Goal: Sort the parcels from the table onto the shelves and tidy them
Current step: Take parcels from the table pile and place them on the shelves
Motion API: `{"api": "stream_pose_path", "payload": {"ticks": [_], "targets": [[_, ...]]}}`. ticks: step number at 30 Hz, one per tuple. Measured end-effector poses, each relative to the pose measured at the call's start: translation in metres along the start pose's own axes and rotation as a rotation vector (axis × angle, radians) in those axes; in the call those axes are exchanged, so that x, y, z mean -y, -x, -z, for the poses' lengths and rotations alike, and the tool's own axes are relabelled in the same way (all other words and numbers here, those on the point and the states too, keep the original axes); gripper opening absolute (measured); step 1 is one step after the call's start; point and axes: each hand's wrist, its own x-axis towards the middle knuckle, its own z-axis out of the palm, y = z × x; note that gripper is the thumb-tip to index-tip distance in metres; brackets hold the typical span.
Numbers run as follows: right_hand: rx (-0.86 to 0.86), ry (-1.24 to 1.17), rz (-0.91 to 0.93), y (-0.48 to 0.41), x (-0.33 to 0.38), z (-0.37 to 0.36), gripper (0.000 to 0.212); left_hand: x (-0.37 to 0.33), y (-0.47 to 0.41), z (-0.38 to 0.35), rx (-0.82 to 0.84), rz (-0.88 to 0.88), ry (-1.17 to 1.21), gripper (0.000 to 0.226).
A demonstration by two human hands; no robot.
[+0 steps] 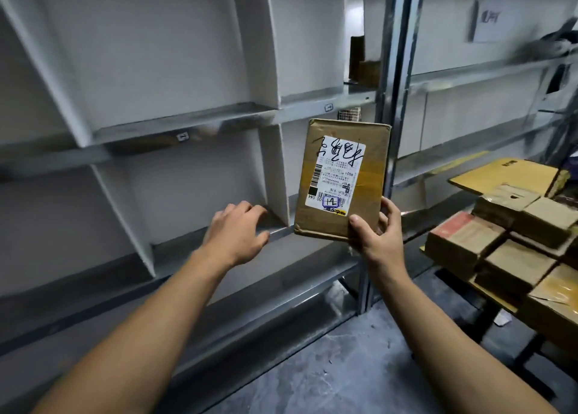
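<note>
A flat brown cardboard parcel [372, 176] with a white shipping label is held upright in front of the shelves. My right hand [378, 235] grips its lower right corner, thumb on the front face. My left hand [237, 235] holds nothing; its fingers are spread and rest on the front edge of the middle shelf [281, 230], just left of a white divider [275, 169]. Several more brown parcels [506, 251] lie piled on the table [488, 291] at the right.
The grey metal shelving [187, 123] has white dividers forming open compartments. A metal upright post [391, 69] stands behind the parcel. A brown box [364, 60] sits on an upper shelf. A flattened cardboard sheet [500, 173] lies behind the pile. Grey concrete floor [344, 366] below.
</note>
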Motion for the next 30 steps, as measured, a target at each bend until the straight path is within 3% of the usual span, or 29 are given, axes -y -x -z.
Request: {"api": "stream_pose_path", "payload": {"ticks": [7, 15, 20, 30], "targets": [[0.174, -0.116, 0.01, 0.061, 0.015, -0.125, 0.066, 0.113, 0.083, 0.053, -0.112, 0.129, -0.076, 0.046], [0.364, -0.228, -0.006, 0.156, 0.021, -0.259, 0.069, 0.238, 0.194, 0.097, -0.016, 0.293, -0.16, 0.049], [0.412, -0.295, -0.016, 0.205, 0.024, -0.323, 0.057, 0.278, 0.246, 0.118, -0.053, 0.342, -0.137, 0.051], [0.473, -0.286, 0.139, 0.215, 0.069, -0.425, 0.062, 0.35, 0.275, 0.159, -0.158, 0.409, -0.165, 0.049]]}}
